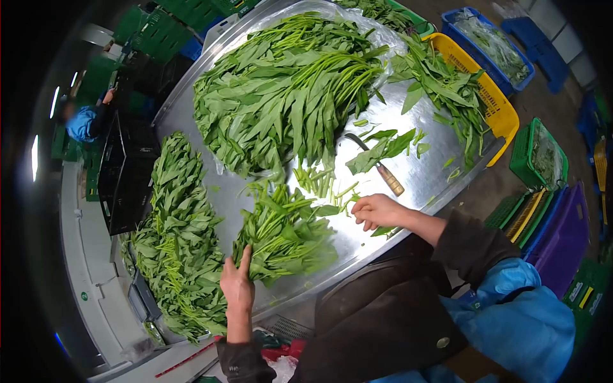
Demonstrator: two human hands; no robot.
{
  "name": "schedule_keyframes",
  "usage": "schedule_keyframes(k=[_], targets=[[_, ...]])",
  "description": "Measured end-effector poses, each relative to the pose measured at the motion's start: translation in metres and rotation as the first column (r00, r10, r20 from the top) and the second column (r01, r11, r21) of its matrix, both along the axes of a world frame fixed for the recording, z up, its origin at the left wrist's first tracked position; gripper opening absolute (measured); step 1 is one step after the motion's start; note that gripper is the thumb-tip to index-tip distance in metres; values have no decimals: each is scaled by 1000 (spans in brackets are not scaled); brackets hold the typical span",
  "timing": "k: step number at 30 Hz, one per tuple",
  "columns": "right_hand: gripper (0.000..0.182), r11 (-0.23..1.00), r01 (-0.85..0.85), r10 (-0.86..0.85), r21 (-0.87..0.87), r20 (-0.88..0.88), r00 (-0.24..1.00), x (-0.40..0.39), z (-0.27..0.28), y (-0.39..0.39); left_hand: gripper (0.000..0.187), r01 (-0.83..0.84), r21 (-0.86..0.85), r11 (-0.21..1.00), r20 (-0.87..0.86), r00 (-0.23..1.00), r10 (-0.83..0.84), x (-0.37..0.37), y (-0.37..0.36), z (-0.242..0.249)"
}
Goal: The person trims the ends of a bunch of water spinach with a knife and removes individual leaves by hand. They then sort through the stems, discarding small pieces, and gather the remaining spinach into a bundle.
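Note:
My left hand [237, 285] has its index finger stretched out against the left side of a small bunch of water spinach [281, 236] on the metal table. My right hand [378, 212] is closed in a pinch beside the bunch's right end, with a green stem at its fingertips and a leaf showing under it. Beyond the right hand lies a sickle [390, 180] with a wooden handle, its curved blade partly under loose leaves [383, 152]. Cut stem ends [315, 180] lie between the small bunch and a large heap of water spinach [287, 89].
A long row of greens [179, 242] lines the metal table's [440, 191] left side. A yellow basket [503, 121] touches its right edge, near blue [520, 80] and green crates [531, 150]. Stacked crates [562, 236] stand at right. Another person [83, 123] is far left.

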State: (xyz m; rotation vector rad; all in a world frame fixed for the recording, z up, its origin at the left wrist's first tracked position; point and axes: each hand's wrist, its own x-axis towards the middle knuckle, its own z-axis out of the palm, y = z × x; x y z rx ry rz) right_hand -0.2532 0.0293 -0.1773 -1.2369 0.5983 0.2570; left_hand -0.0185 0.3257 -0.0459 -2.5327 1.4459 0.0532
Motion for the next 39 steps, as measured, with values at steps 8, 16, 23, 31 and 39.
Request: schedule_keyframes(k=[8,16,23,31,39], targets=[[63,994,93,-61,-63,392,918,60,63,-27,66,158,-368,916,188,978,-93,-9,19,56],[79,995,35,-9,-90,274,962,108,73,-3,52,279,-375,884,247,949,-195,-13,7,70],[53,821,272,-187,-501,215,959,64,37,-56,57,274,-373,886,264,947,-181,-13,21,58],[38,966,236,-206,-101,244,948,90,44,-15,52,305,-441,844,227,948,-223,-19,8,53],[40,565,403,128,-720,560,819,80,96,-13,54,273,-443,854,205,958,-200,-23,12,46]])
